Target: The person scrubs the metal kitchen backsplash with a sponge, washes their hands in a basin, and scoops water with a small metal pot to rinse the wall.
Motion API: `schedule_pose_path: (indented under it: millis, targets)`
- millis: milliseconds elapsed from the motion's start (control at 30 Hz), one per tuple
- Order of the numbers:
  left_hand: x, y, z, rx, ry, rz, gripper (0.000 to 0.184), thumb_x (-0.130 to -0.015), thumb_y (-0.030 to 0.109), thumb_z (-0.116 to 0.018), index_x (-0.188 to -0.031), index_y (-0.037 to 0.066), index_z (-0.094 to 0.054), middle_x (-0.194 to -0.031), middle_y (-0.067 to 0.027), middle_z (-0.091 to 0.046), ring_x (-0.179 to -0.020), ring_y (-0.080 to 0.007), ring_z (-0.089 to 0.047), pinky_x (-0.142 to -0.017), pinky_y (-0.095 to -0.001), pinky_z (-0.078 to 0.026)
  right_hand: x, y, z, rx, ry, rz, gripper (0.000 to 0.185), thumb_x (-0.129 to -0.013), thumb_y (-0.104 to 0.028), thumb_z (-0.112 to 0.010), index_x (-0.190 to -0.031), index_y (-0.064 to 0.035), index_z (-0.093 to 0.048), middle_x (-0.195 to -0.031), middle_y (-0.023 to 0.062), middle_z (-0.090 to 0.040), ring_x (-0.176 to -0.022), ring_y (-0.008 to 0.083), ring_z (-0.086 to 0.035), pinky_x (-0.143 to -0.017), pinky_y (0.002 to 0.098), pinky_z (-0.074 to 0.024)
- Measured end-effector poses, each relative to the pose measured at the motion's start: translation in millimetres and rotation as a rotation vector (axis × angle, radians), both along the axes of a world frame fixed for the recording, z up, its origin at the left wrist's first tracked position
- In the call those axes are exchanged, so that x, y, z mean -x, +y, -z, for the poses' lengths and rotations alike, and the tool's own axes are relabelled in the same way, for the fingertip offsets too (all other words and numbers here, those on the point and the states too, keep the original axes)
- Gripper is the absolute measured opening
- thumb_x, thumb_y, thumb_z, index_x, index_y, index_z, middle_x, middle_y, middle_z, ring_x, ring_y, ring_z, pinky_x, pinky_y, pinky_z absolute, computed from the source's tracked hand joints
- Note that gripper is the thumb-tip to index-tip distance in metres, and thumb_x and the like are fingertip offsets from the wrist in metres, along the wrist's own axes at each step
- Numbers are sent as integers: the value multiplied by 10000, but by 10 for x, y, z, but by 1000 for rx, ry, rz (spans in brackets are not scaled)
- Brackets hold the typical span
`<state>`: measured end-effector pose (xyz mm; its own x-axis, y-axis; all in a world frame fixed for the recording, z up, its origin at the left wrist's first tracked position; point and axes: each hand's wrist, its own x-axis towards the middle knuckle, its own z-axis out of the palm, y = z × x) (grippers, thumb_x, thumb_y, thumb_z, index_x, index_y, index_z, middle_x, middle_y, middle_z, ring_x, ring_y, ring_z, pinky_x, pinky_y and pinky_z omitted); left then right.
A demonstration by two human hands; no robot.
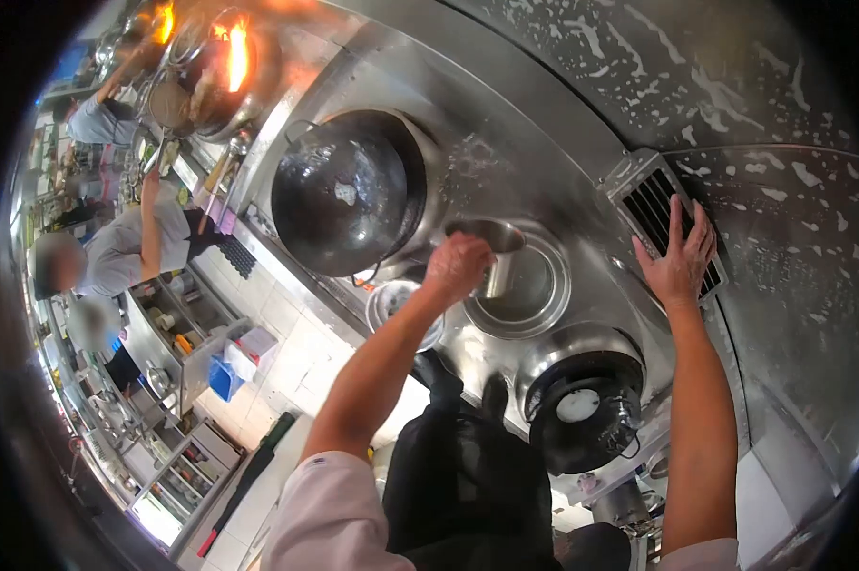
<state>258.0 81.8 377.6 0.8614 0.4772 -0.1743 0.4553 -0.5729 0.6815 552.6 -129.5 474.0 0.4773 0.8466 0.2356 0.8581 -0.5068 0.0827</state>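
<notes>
Behind us the kitchen runs along shelving, with flames (pixel 236 59) rising at a far burner and a co-worker (pixel 130 247) in a light top beside it. Our steel tabletop (pixel 567 176) carries a large dark wok (pixel 349 214), a smaller wok (pixel 586 440) nearer our body and, between them, a round steel basin (pixel 555 295). The panel (pixel 777 205) beyond is streaked with white splashes.

Our left hand (pixel 460 265) has its grip closed at the near side of a steel container (pixel 499 276), fingers curled in by the rim; the container sits over the basin's inner edge, its mouth in view. We cannot tell whether its base touches the basin, nor what it holds. Our right hand (pixel 679 266) lies on a slatted metal grille (pixel 650 202), fingers spread, pinching nothing.

To handle this well, we would want a firm hold at the container's wall, since wet steel could slip, and any tilt slow and low over the basin so that liquid does not splash. The right hand should rest lightly, fingertips out of the slots, and our forearms should clear both woks' rims, which may be hot.
</notes>
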Motion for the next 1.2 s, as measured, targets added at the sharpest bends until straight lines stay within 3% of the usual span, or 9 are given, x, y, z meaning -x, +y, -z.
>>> schedule_pose_path:
  millis: [267,467,600,733,767,900,967,1133,1200]
  targets:
    - [203,-1319,1545,180,379,45,180,-883,167,-574,-948,103,-729,-1040,-115,-682,-1019,-331,-620,-915,-463,-498,-12,-49,46,-37,-7,-22,956,-760,-497,-772,-1545,-248,-287,-1440,199,-328,-1266,408,-399,-1051,587,-337]
    - [405,-1588,1561,-34,20,-220,326,-863,45,-534,-1152,136,-656,-1131,-150,-656,-1121,-360,-580,-941,-464,-495,-15,-72,83,-54,-28,-15,940,-764,-506,-764,-1542,-285,-284,-1418,185,-363,-1254,397,-418,-1039,572,-360]
    - [710,-1869,1558,202,192,-213,161,-850,119,-589,-968,126,-699,-986,-128,-679,-1014,-368,-617,-871,-488,-504,-39,-104,126,-121,-100,-45,921,-767,-519,-755,-1536,-296,-301,-1383,178,-404,-1226,388,-457,-1016,565,-387]
    - [1085,-2093,1869,34,205,1,145,-849,164,-621,-957,114,-705,-943,-145,-675,-993,-372,-617,-866,-503,-498,-68,-126,197,-186,-143,-72,930,-754,-549,-757,-1533,-317,-304,-1367,184,-433,-1204,389,-489,-1001,580,-397]
    - [1133,-2129,2020,-97,127,-66,342,-839,189,-657,-1173,112,-651,-977,-192,-668,-1024,-387,-611,-882,-517,-491,-81,-130,227,-203,-146,-82,890,-784,-558,-727,-1534,-309,-317,-1384,182,-428,-1220,403,-474,-1010,584,-384]
    - [774,-2061,2039,-356,-37,-499,618,-819,242,-706,-1381,92,-498,-1089,-251,-652,-1069,-412,-605,-935,-503,-479,-40,-152,224,-211,-206,-100,810,-837,-595,-662,-1527,-311,-346,-1416,200,-429,-1256,433,-456,-1036,576,-370]
    - [682,-1964,2229,359,240,-534,760,-801,279,-729,-1454,77,-397,-1211,-284,-618,-1133,-432,-592,-986,-485,-462,-82,-164,312,-230,-229,-106,782,-845,-618,-639,-1517,-331,-361,-1441,215,-427,-1274,442,-450,-1059,550,-366]
    - [476,-1877,3084,398,359,-536,650,-813,246,-687,-1392,36,-479,-1231,-254,-632,-1186,-430,-575,-977,-477,-462,-208,-197,379,-218,-335,-143,684,-892,-545,-628,-1493,-314,-399,-1429,177,-465,-1273,393,-477,-1057,504,-384]
    - [403,-1818,3045,614,123,-576,479,-851,192,-646,-1292,20,-576,-1169,-206,-676,-1120,-348,-635,-961,-413,-472,-19,-174,271,-203,-373,-174,622,-916,-499,-626,-1468,-271,-453,-1408,157,-499,-1266,368,-493,-1055,481,-391]
